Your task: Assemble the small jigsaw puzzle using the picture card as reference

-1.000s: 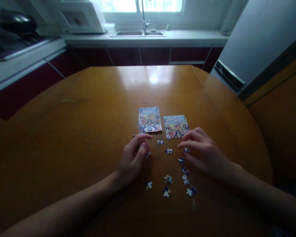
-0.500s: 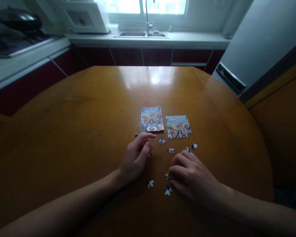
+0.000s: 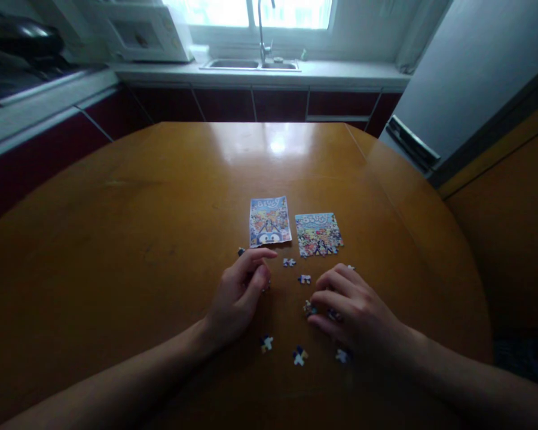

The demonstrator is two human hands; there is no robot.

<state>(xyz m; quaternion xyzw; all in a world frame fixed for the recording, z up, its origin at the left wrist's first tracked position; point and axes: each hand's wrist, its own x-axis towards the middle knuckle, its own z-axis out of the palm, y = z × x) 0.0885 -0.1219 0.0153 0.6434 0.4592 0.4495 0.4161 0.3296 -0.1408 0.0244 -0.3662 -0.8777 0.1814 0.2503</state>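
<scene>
My left hand [image 3: 237, 294] rests on the wooden table [image 3: 161, 197], fingers curled, the index finger stretched toward a picture card [image 3: 270, 221]. A small jigsaw piece shows at its thumb tip; whether it is held is unclear. My right hand [image 3: 354, 310] lies knuckles-up with bent fingers over a cluster of loose pieces, its fingertips on one piece [image 3: 308, 309]. A partly built puzzle [image 3: 318, 234] lies just beyond it, to the right of the card. Loose pieces [image 3: 303, 279] lie between the hands, and others [image 3: 300, 356] sit nearer to me.
A kitchen counter with a sink [image 3: 251, 63] and tap runs under the window at the back. A microwave [image 3: 138, 36] stands at the back left, and a grey fridge [image 3: 466, 77] at the right. The round table's edge curves away at the right.
My right hand came back from beside the built puzzle toward me and settled on the loose pieces. Several of them are now under it. My left hand barely moved.
</scene>
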